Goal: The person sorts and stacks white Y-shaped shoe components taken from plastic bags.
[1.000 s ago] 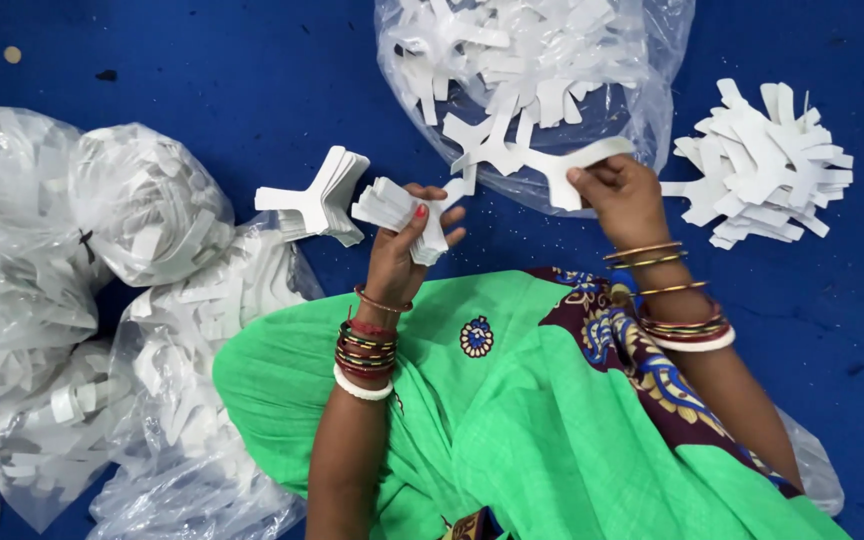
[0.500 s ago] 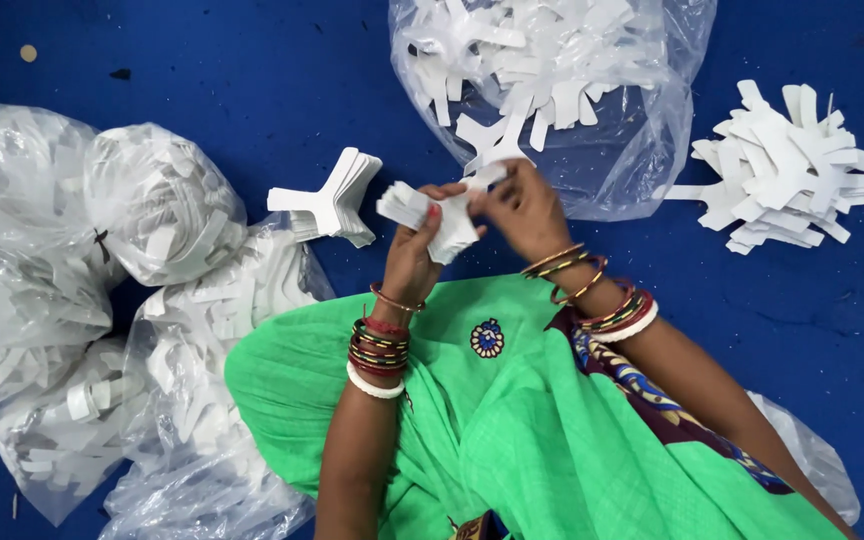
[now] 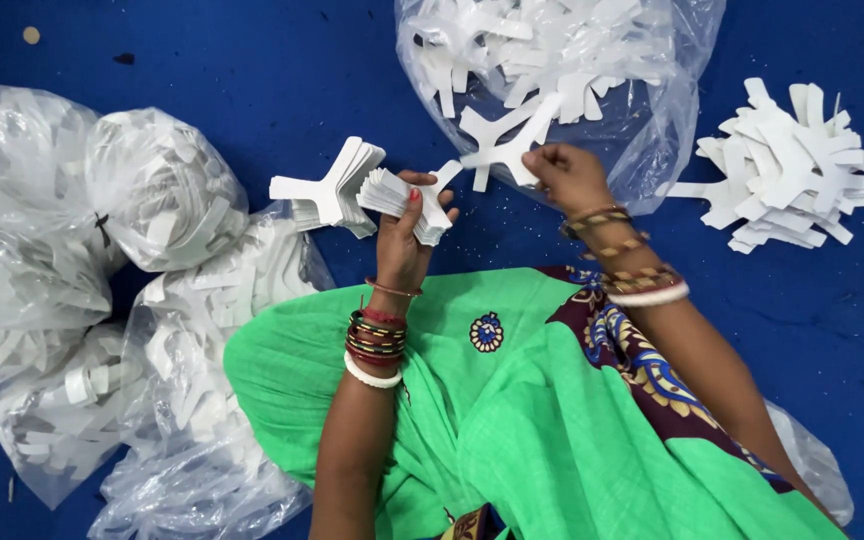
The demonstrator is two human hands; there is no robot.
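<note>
Since a moment ago, drawn back from the stack (image 3: 367,190) clamped in left hand (image 3: 407,235), right hand (image 3: 567,178) pinching one Y-shaped piece (image 3: 502,148) over the open bag (image 3: 652,150); could slip, thin and barely nipped.

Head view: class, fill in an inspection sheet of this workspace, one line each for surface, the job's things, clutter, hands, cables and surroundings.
Surface: blue floor, a few small specks on it.
Job's things: stack of white Y-shaped cutouts; single white cutout; open clear bag of cutouts.
Clutter: loose pile of cutouts at right; tied and loose plastic bags of white scrap at left.
Hands: left hand grips the stack; right hand pinches the single cutout.
Cables: nothing seen.
Surroundings: green cloth over the lap; nothing else seen.
</note>
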